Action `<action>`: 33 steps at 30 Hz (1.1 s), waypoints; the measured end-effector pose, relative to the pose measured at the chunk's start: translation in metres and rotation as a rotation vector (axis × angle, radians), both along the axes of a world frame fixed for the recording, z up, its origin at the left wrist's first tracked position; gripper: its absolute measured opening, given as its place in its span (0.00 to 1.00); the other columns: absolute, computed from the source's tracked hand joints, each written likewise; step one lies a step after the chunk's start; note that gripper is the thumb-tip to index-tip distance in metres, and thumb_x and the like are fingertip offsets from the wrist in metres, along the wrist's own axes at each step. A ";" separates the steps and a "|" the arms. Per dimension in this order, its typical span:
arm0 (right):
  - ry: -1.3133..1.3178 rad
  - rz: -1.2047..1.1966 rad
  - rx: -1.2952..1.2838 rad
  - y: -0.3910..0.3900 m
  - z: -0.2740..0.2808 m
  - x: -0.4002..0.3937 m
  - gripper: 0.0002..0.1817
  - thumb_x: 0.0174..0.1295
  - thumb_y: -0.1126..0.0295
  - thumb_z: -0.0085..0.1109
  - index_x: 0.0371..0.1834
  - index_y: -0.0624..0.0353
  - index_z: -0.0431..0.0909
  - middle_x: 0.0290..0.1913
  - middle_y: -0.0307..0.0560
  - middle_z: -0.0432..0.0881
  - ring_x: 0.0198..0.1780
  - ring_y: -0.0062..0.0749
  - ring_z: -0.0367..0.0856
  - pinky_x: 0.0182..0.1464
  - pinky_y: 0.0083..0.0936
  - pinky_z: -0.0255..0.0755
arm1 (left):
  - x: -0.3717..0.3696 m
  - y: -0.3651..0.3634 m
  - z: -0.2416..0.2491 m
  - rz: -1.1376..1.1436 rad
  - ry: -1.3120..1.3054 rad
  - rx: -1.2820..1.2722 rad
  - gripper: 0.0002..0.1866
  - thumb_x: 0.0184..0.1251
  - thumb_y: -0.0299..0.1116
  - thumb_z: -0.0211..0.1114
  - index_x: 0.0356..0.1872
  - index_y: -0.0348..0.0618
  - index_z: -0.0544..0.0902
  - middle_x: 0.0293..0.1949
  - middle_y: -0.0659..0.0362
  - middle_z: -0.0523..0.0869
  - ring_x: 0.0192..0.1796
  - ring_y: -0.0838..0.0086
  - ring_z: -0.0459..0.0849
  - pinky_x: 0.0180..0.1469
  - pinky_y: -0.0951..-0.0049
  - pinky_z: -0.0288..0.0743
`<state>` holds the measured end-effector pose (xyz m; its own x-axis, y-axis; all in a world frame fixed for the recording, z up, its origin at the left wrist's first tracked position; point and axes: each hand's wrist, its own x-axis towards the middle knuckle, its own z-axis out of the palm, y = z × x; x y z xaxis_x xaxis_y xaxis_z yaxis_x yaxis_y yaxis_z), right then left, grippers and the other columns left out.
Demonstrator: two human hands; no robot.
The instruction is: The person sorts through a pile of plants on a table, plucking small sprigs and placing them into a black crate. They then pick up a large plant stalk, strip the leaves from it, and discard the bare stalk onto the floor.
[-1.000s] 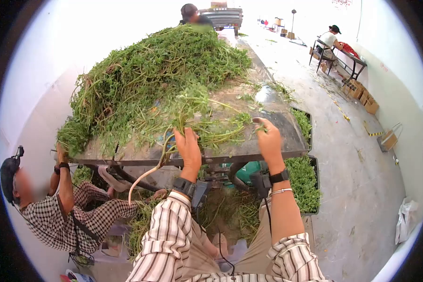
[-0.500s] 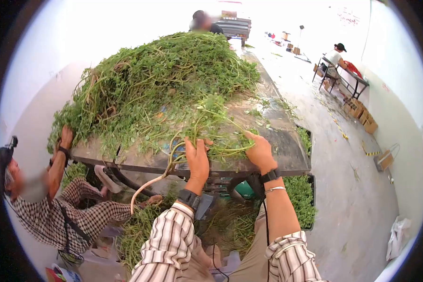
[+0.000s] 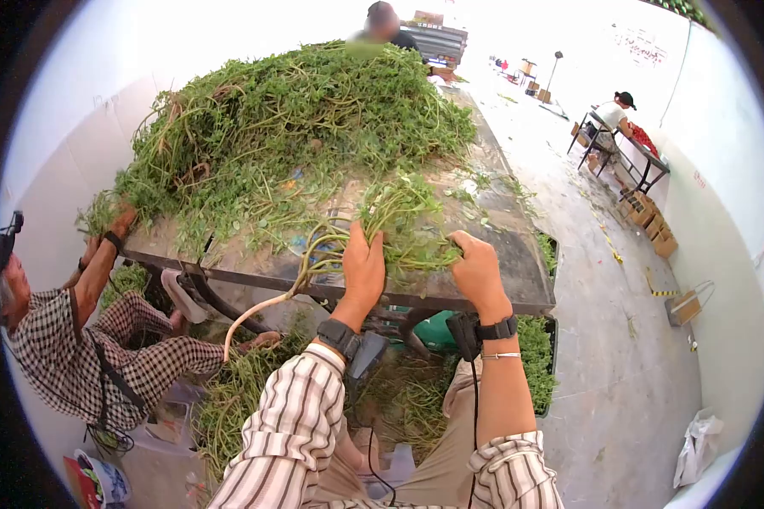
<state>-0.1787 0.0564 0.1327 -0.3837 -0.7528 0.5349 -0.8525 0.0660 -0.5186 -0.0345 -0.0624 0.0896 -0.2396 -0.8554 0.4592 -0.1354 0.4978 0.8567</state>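
Note:
My left hand (image 3: 364, 270) is closed around a leafy green plant (image 3: 403, 208) above the near edge of the table (image 3: 518, 284). Its stems run left from the hand and join a long pale root (image 3: 259, 312) that hangs over the edge. At the right side of the same plant, my right hand (image 3: 477, 267) has its fingers bent and pressed together; whether a sprig is between them is too small to tell. Behind both hands rises a large heap of green plants (image 3: 297, 127) on the table.
A person (image 3: 85, 339) in checked clothes sits at the left, hands at the heap. Another person (image 3: 384, 25) is behind it. Far right, a person (image 3: 611, 114) sits at a small table. Greens (image 3: 238, 416) lie below the table; a crate of greens (image 3: 535, 365) stands right.
The plant in my left hand is gathered closer, its leaves more bunched. My right hand has shifted slightly right and its fingers are more bent. The seated person at left has moved left.

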 end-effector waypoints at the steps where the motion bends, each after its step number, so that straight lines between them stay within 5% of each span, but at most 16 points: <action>1: -0.037 -0.003 0.041 0.003 0.002 0.002 0.11 0.51 0.71 0.56 0.38 0.61 0.78 0.35 0.58 0.80 0.40 0.55 0.77 0.42 0.42 0.71 | -0.001 0.001 0.000 0.002 0.004 0.004 0.29 0.70 0.39 0.53 0.63 0.24 0.60 0.54 0.34 0.74 0.56 0.43 0.73 0.56 0.56 0.66; 7: -0.006 0.069 0.141 0.012 -0.004 -0.001 0.13 0.51 0.69 0.57 0.38 0.63 0.78 0.37 0.60 0.80 0.44 0.56 0.76 0.45 0.42 0.70 | -0.006 -0.004 -0.006 0.037 0.002 0.053 0.26 0.70 0.38 0.53 0.60 0.26 0.63 0.50 0.35 0.76 0.53 0.43 0.74 0.52 0.56 0.67; 15: -0.098 0.150 0.076 0.021 0.006 0.002 0.12 0.49 0.72 0.56 0.37 0.65 0.78 0.36 0.60 0.77 0.41 0.56 0.75 0.44 0.41 0.70 | -0.004 0.000 0.000 -0.009 0.131 0.039 0.17 0.72 0.34 0.51 0.53 0.30 0.65 0.28 0.55 0.80 0.31 0.64 0.77 0.37 0.63 0.69; 22: -0.017 0.116 -0.066 0.020 0.009 0.006 0.12 0.50 0.75 0.52 0.38 0.65 0.77 0.35 0.60 0.75 0.40 0.56 0.73 0.42 0.42 0.69 | -0.002 -0.001 0.004 -0.014 0.089 0.009 0.16 0.70 0.34 0.53 0.51 0.31 0.67 0.28 0.54 0.81 0.32 0.56 0.77 0.37 0.61 0.68; 25: 0.007 0.186 -0.039 0.017 0.001 -0.001 0.12 0.52 0.73 0.50 0.40 0.64 0.76 0.37 0.62 0.77 0.42 0.59 0.74 0.43 0.43 0.70 | -0.002 -0.003 0.001 -0.017 0.054 0.075 0.21 0.70 0.35 0.53 0.55 0.28 0.66 0.35 0.46 0.82 0.39 0.49 0.78 0.42 0.58 0.69; 27: 0.013 0.152 0.039 0.019 -0.001 0.000 0.12 0.53 0.73 0.50 0.41 0.63 0.75 0.38 0.62 0.77 0.43 0.59 0.74 0.44 0.44 0.70 | -0.005 -0.013 -0.011 0.026 -0.028 0.043 0.28 0.70 0.38 0.52 0.61 0.24 0.61 0.49 0.37 0.77 0.52 0.45 0.75 0.53 0.58 0.68; 33: 0.027 0.101 0.102 0.019 0.002 0.008 0.12 0.55 0.71 0.49 0.41 0.61 0.75 0.39 0.61 0.79 0.43 0.59 0.75 0.44 0.44 0.71 | -0.005 -0.010 -0.009 -0.012 -0.001 0.125 0.33 0.71 0.41 0.51 0.65 0.23 0.55 0.60 0.33 0.67 0.63 0.44 0.67 0.62 0.60 0.62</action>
